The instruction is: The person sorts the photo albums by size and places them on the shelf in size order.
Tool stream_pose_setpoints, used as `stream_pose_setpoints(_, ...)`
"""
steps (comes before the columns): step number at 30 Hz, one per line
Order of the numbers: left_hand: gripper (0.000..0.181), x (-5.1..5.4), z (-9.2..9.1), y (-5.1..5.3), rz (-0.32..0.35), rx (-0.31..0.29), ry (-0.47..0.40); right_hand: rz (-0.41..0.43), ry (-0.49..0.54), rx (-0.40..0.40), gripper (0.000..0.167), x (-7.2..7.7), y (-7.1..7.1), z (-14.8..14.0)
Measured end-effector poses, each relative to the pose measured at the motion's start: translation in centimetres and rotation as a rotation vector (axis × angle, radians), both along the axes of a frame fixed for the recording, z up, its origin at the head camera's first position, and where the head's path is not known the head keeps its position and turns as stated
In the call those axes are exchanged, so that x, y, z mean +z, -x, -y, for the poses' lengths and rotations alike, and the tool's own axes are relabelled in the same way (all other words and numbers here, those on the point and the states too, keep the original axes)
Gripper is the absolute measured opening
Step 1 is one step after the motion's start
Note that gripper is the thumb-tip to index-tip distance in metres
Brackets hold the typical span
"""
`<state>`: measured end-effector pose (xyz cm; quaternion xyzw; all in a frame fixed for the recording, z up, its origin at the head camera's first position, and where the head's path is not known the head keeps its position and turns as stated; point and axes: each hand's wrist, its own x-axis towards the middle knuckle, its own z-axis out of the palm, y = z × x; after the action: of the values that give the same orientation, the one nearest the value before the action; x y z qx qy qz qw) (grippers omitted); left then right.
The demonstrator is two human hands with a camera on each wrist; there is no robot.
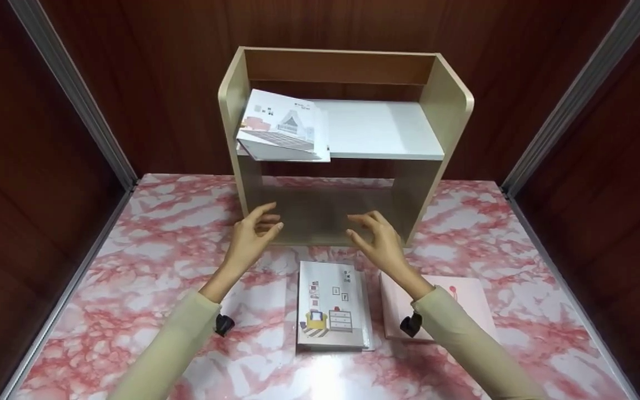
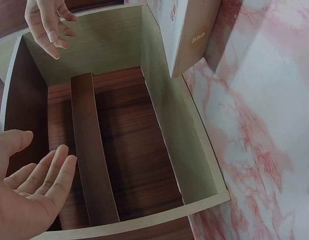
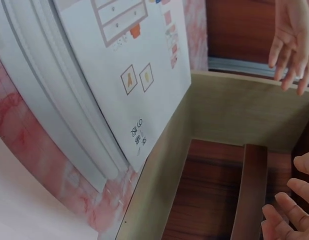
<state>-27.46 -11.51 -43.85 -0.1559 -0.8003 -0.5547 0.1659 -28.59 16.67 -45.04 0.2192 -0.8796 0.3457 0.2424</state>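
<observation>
My left hand (image 1: pixel 251 233) hovers before the left side of the lower compartment of a small two-tier bookshelf (image 1: pixel 458 128), fingers loosely bent and holding nothing. Opposite it, my right hand (image 1: pixel 378 239) is likewise empty, with a gap between the two. Below and between the hands, books with a furniture drawing (image 1: pixel 331 305) lie stacked on the table; their thick side shows in the right wrist view. A pink book (image 1: pixel 470 300) lies partly hidden under my right forearm. Books with a house-like drawing (image 1: pixel 281 122) lie at the left of the upper shelf, slightly overhanging its front edge.
The bookshelf stands on a red-and-white marbled table (image 1: pixel 170 222). Dark wood panels (image 1: pixel 186 33) enclose the back and sides, with metal strips (image 1: pixel 75 89) along the corners. A white shelf board (image 1: pixel 381 128) extends right of the upper books.
</observation>
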Motion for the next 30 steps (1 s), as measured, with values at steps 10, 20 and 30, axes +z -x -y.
stream_pose_setpoints(10, 0.042, -0.5, -0.3, -0.2, 0.036, -0.014, 0.019, 0.025, -0.027, -0.001, 0.028, -0.4, -0.2, -0.2)
stream_pose_setpoints(20, 0.041, -1.0, -0.4, -0.3, 0.028, -0.008, 0.015, 0.026, -0.016, 0.026, 0.028, -1.0, -0.2, -0.4)
stream_pose_setpoints(30, 0.041, -1.7, -0.5, -0.4, 0.031, 0.003, 0.057, 0.032, -0.027, 0.053, 0.029, -1.7, -0.3, -0.7)
